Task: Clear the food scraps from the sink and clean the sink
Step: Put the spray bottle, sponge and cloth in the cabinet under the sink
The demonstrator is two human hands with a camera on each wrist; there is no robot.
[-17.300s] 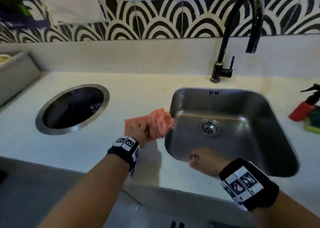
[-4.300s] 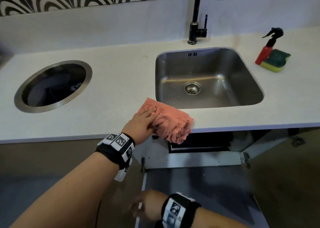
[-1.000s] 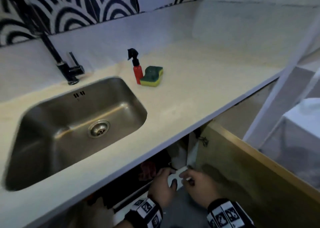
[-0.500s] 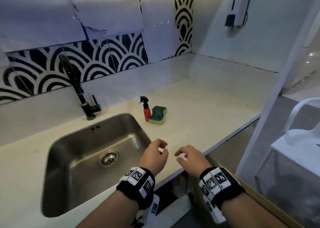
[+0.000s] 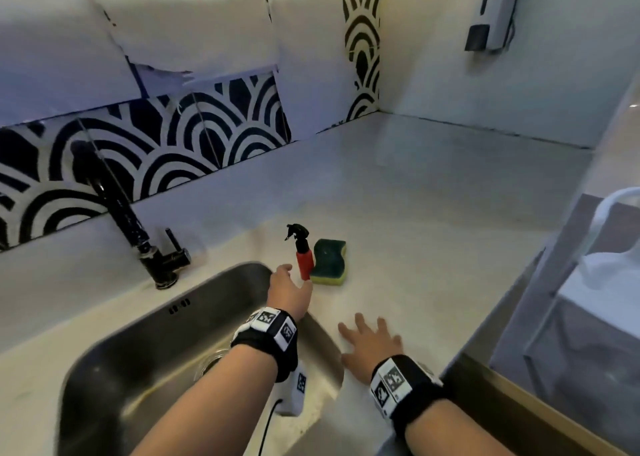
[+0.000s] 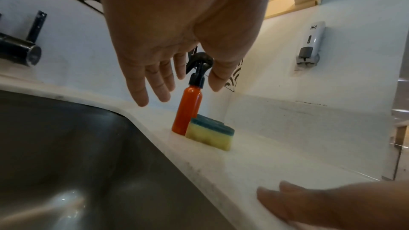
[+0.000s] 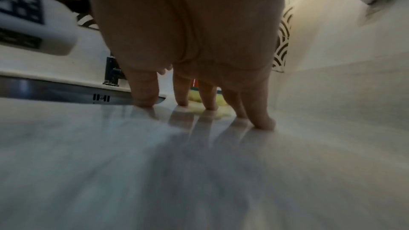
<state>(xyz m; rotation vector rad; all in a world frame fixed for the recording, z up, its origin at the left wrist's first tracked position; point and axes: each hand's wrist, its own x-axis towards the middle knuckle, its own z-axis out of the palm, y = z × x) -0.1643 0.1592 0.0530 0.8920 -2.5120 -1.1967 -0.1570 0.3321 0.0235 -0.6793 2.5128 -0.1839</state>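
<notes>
Left hand (image 5: 289, 291) fingers spread, close to spray bottle (image 5: 303, 261) by sink's (image 5: 104, 358) right edge, not gripping. Right hand (image 5: 370, 346) flat, fingers splayed on counter (image 5: 433, 265). Sponge (image 5: 329, 261) touches bottle.

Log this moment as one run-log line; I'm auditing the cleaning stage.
left hand: open, reaching for spray bottle | right hand: flat on counter | sponge: untouched

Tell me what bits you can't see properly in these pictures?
- Drain: head view, the left hand's forearm covers most of it.
- Sink floor: blurred in head and left wrist views, so scraps can't be ruled out.
- Bottle and sponge: right wrist view, mostly behind the right hand's fingers.
- Tap spout: cut off or blurred everywhere.
- Bottle label: none readable.
</notes>
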